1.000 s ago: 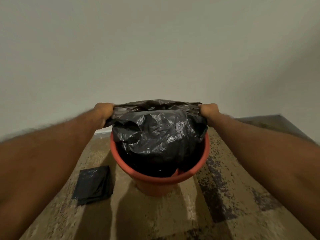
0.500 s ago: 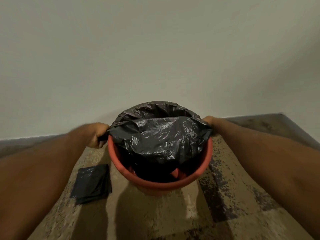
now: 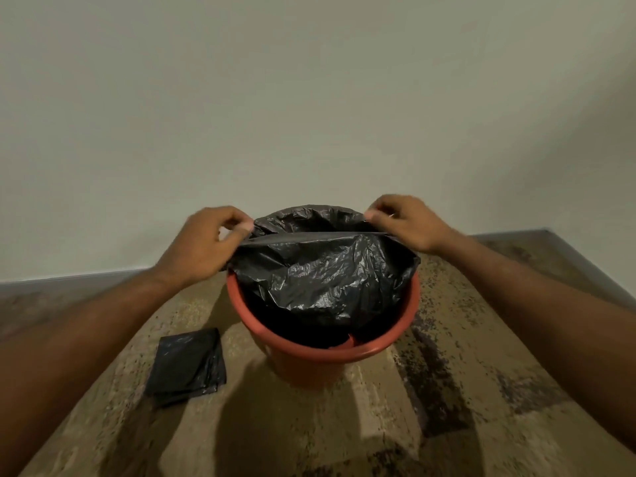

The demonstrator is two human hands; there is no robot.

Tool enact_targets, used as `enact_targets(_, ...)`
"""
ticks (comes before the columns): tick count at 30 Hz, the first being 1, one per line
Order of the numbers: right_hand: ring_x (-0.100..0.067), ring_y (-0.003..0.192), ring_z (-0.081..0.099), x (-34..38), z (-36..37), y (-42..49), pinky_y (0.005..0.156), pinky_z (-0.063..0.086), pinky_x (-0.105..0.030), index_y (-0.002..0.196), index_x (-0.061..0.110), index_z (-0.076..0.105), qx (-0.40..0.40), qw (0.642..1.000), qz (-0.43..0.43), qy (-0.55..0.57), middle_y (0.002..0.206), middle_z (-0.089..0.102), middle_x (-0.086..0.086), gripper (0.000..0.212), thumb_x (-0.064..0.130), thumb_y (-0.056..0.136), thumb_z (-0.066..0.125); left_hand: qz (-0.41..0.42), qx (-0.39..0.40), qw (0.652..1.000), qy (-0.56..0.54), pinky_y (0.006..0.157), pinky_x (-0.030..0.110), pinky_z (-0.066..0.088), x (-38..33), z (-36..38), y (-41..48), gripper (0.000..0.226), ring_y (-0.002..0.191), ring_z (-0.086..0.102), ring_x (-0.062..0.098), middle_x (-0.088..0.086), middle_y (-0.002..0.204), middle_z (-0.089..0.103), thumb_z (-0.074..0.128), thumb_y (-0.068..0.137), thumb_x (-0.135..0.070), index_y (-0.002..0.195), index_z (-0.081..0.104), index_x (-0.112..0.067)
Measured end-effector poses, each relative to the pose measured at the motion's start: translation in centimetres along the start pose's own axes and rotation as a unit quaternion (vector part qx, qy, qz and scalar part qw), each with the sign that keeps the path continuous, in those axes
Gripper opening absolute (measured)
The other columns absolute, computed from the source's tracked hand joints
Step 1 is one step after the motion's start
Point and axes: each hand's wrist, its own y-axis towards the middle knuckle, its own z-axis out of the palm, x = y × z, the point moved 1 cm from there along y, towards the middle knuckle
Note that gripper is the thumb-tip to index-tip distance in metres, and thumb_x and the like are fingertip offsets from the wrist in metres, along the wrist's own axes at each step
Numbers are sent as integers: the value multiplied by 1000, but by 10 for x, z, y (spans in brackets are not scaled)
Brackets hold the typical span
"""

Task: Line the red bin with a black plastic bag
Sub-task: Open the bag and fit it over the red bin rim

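Head view: left hand (image 3: 203, 244) and right hand (image 3: 407, 223) each pinch the near edge of the black plastic bag (image 3: 323, 270), fingers closed on the film, pulling it taut between them. Beyond the pinches, the bag's far edge drapes over the far rim. Below them, the bag sags into the red bin (image 3: 309, 352); near rim bare. Left of the bin, folded black bags (image 3: 187, 366) lie on the patterned rug (image 3: 447, 390).

Both bare forearms reach forward; left hand (image 3: 203, 242) and right hand (image 3: 407, 222) each pinch closed, knuckles up, held level.
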Motion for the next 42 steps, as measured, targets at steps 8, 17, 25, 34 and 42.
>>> enact_targets(8,-12,80,55,16,15,-66,90,42,-33,81,25,61,63,974,-108,-189,81,61,9,16,38,88,65,78,135,971,181,94,46,37,1,-9,-31,33,93,47,11,-18,85,54,43,88,-51,103,67,-35)
enact_targets(17,-13,93,57,-6,36,-158,96,43,-37,91,21,66,-82,950,-234,-187,90,62,6,10,25,83,62,247,77,944,206,86,36,36,13,-3,-93,21,100,57,12,-13,100,60,49,92,-44,97,64,-30)
enact_targets(25,-21,100,61,-26,75,-196,96,39,-43,97,15,74,-157,919,-286,-222,99,70,-2,18,25,91,60,264,5,940,215,88,38,33,24,16,-131,24,106,52,21,3,109,61,53,90,-39,94,69,-21)
enact_targets(34,-20,102,57,-22,92,-201,85,32,-41,97,20,78,-209,900,-288,-251,101,75,5,39,32,104,42,238,-39,949,202,85,40,36,30,36,-144,36,104,51,29,10,109,54,42,98,-41,96,70,-17)
enact_targets(42,-22,99,56,-2,103,-203,82,34,-44,103,26,76,-182,927,-248,-215,97,67,7,19,28,85,70,242,-9,950,197,86,34,33,9,56,-158,20,98,46,16,2,101,54,50,93,-39,100,62,-24)
